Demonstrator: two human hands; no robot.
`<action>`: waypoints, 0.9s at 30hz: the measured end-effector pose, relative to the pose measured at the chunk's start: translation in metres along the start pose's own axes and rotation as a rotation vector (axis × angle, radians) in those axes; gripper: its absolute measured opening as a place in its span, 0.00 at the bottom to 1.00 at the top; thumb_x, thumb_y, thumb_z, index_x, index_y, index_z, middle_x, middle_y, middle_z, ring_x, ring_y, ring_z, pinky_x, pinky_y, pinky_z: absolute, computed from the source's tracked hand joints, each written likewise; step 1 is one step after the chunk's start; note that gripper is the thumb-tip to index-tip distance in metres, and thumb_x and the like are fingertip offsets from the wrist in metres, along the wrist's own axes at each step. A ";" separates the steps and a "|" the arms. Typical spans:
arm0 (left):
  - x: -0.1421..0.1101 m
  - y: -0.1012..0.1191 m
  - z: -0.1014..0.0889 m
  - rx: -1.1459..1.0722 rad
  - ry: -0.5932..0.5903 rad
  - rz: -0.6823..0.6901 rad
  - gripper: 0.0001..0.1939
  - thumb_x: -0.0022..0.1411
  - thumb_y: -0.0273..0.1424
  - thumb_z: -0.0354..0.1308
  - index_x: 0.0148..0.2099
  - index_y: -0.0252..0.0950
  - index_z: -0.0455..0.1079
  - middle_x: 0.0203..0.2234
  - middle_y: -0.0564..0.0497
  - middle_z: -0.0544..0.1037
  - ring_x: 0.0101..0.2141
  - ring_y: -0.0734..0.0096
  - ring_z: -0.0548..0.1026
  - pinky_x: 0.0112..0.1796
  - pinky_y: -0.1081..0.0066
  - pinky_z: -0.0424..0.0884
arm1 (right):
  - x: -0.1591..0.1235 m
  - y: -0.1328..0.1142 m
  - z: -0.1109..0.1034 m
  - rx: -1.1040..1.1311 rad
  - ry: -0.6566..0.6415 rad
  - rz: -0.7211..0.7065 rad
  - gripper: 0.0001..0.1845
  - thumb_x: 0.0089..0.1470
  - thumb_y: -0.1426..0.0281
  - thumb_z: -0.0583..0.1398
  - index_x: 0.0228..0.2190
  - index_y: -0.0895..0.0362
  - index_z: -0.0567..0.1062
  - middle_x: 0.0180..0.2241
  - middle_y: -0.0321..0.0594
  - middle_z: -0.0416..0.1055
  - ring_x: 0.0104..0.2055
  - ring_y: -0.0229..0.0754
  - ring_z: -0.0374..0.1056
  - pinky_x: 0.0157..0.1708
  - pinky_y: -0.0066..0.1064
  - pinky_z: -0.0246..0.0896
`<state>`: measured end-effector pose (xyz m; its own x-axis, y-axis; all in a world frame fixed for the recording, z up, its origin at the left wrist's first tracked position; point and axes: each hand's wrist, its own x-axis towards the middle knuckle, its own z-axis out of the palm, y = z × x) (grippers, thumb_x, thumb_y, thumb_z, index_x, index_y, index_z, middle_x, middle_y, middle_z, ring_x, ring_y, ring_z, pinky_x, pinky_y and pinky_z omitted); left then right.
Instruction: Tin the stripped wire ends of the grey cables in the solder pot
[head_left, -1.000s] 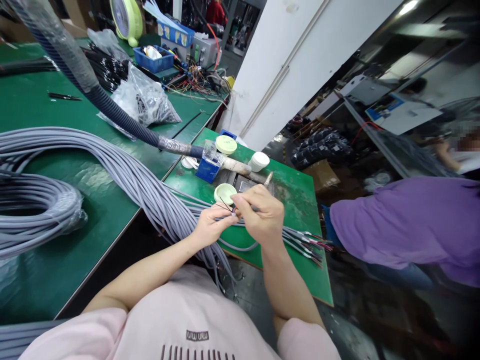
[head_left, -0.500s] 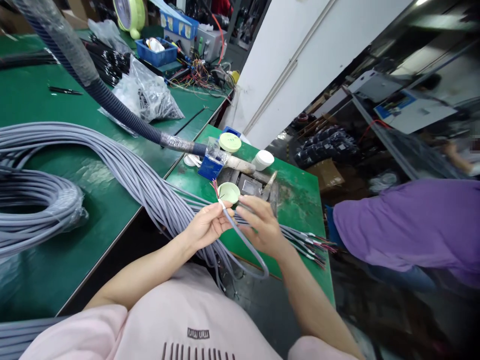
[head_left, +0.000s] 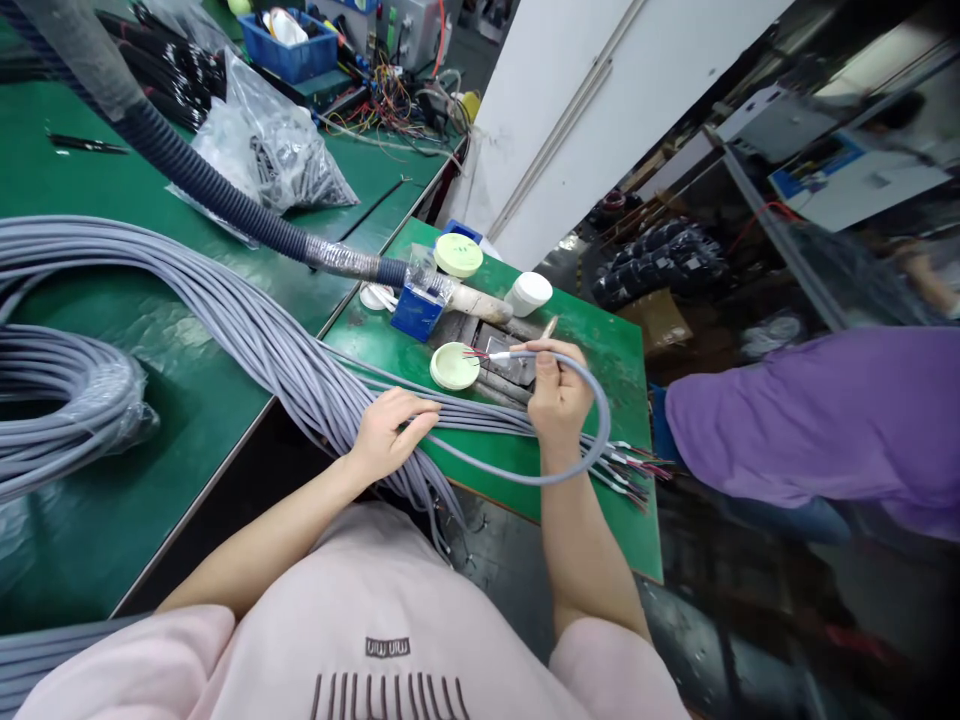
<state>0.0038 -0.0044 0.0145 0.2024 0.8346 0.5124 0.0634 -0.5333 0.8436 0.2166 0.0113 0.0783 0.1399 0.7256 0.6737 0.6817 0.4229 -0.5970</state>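
Observation:
My right hand (head_left: pixel 559 395) is closed on a grey cable (head_left: pixel 592 440) near its stripped end, whose coloured wires (head_left: pixel 474 354) point left over a pale green round tin (head_left: pixel 454 366). The cable loops round to the right and back under my wrist. My left hand (head_left: pixel 390 432) rests on the bundle of grey cables (head_left: pixel 285 360) at the bench edge, fingers curled loosely over a strand. Behind the tin lies a dark metal block (head_left: pixel 504 370) on the small green table (head_left: pixel 600 350).
A black corrugated hose (head_left: pixel 202 185) crosses the big green bench (head_left: pixel 187 390) to a blue box (head_left: pixel 416 310). Two more round tins (head_left: pixel 458 254) (head_left: pixel 529 292), a bag of parts (head_left: pixel 262 165) and a coil of grey cable (head_left: pixel 60 410) lie about. A person in purple (head_left: pixel 817 430) bends at the right.
My right hand took the cable end from my left and carried it right, over the green tin. My left hand dropped onto the cable bundle. The view tilted down a little.

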 end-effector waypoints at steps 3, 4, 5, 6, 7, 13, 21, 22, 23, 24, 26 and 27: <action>-0.006 -0.011 0.001 0.179 -0.052 0.148 0.11 0.64 0.35 0.55 0.39 0.36 0.77 0.30 0.47 0.81 0.32 0.67 0.76 0.36 0.66 0.68 | 0.004 0.013 0.008 -0.057 -0.086 0.028 0.12 0.64 0.64 0.51 0.36 0.53 0.73 0.34 0.40 0.76 0.40 0.44 0.72 0.45 0.39 0.65; -0.007 -0.013 0.002 0.212 -0.065 0.176 0.11 0.65 0.34 0.55 0.39 0.36 0.76 0.29 0.47 0.81 0.32 0.67 0.76 0.36 0.66 0.67 | 0.005 0.016 0.011 -0.076 -0.110 0.031 0.13 0.64 0.64 0.51 0.35 0.53 0.73 0.33 0.40 0.76 0.40 0.44 0.72 0.45 0.40 0.65; -0.008 -0.014 0.003 0.232 -0.076 0.194 0.11 0.65 0.34 0.54 0.39 0.36 0.76 0.29 0.47 0.81 0.32 0.67 0.76 0.36 0.66 0.67 | 0.006 0.019 0.013 -0.090 -0.132 0.032 0.13 0.64 0.63 0.50 0.35 0.53 0.73 0.33 0.40 0.76 0.39 0.45 0.71 0.45 0.40 0.65; -0.008 -0.015 0.003 0.243 -0.082 0.201 0.11 0.65 0.35 0.54 0.39 0.37 0.76 0.29 0.48 0.81 0.32 0.68 0.75 0.36 0.66 0.66 | 0.007 0.021 0.016 -0.102 -0.153 0.034 0.14 0.64 0.63 0.50 0.35 0.53 0.73 0.33 0.40 0.76 0.39 0.45 0.71 0.45 0.40 0.64; -0.008 -0.015 0.003 0.248 -0.087 0.204 0.11 0.65 0.35 0.53 0.39 0.37 0.76 0.29 0.48 0.81 0.31 0.68 0.75 0.36 0.67 0.66 | 0.008 0.023 0.018 -0.112 -0.168 0.036 0.14 0.64 0.63 0.50 0.35 0.53 0.73 0.33 0.40 0.76 0.39 0.45 0.71 0.45 0.40 0.64; -0.009 -0.017 0.002 0.268 -0.097 0.241 0.09 0.65 0.34 0.54 0.38 0.37 0.75 0.28 0.50 0.80 0.31 0.69 0.74 0.35 0.67 0.63 | 0.013 0.023 0.030 -0.180 -0.264 0.018 0.14 0.63 0.62 0.51 0.35 0.53 0.74 0.34 0.40 0.76 0.42 0.45 0.69 0.47 0.40 0.61; -0.009 -0.017 0.002 0.306 -0.114 0.283 0.08 0.64 0.31 0.55 0.38 0.37 0.75 0.27 0.50 0.81 0.30 0.69 0.74 0.34 0.68 0.62 | 0.014 0.023 0.040 -0.284 -0.333 -0.052 0.13 0.63 0.64 0.51 0.34 0.53 0.74 0.34 0.39 0.76 0.41 0.45 0.67 0.45 0.38 0.58; -0.009 -0.017 0.002 0.299 -0.115 0.280 0.08 0.64 0.31 0.55 0.38 0.37 0.75 0.27 0.50 0.81 0.30 0.69 0.74 0.34 0.67 0.62 | 0.014 0.023 0.041 -0.295 -0.342 -0.061 0.13 0.63 0.64 0.51 0.34 0.52 0.73 0.34 0.39 0.76 0.41 0.45 0.67 0.45 0.38 0.58; -0.009 -0.017 0.002 0.294 -0.117 0.276 0.08 0.64 0.31 0.55 0.38 0.37 0.75 0.27 0.50 0.81 0.30 0.69 0.74 0.34 0.67 0.62 | 0.015 0.024 0.041 -0.305 -0.351 -0.069 0.13 0.63 0.64 0.51 0.34 0.52 0.74 0.34 0.39 0.76 0.41 0.45 0.67 0.45 0.38 0.57; -0.009 -0.017 0.002 0.290 -0.119 0.271 0.08 0.64 0.31 0.55 0.38 0.37 0.75 0.28 0.50 0.81 0.31 0.69 0.74 0.35 0.67 0.62 | 0.015 0.024 0.042 -0.313 -0.359 -0.076 0.13 0.63 0.64 0.51 0.34 0.52 0.74 0.34 0.39 0.76 0.41 0.46 0.67 0.44 0.38 0.57; -0.009 -0.018 0.002 0.286 -0.120 0.264 0.08 0.64 0.32 0.55 0.38 0.38 0.75 0.28 0.50 0.81 0.31 0.69 0.74 0.35 0.67 0.63 | 0.016 0.024 0.042 -0.320 -0.369 -0.084 0.13 0.63 0.63 0.51 0.34 0.53 0.74 0.35 0.40 0.76 0.41 0.46 0.67 0.44 0.38 0.57; -0.010 -0.018 0.002 0.284 -0.121 0.259 0.08 0.64 0.32 0.55 0.38 0.38 0.75 0.28 0.50 0.81 0.31 0.69 0.74 0.35 0.67 0.63 | 0.016 0.024 0.043 -0.319 -0.370 -0.083 0.13 0.63 0.63 0.51 0.34 0.53 0.74 0.35 0.40 0.76 0.40 0.46 0.67 0.44 0.39 0.57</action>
<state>0.0030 -0.0032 -0.0058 0.3600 0.6540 0.6653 0.2596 -0.7552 0.6019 0.2047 0.0561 0.0562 -0.1494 0.8648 0.4794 0.8736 0.3425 -0.3457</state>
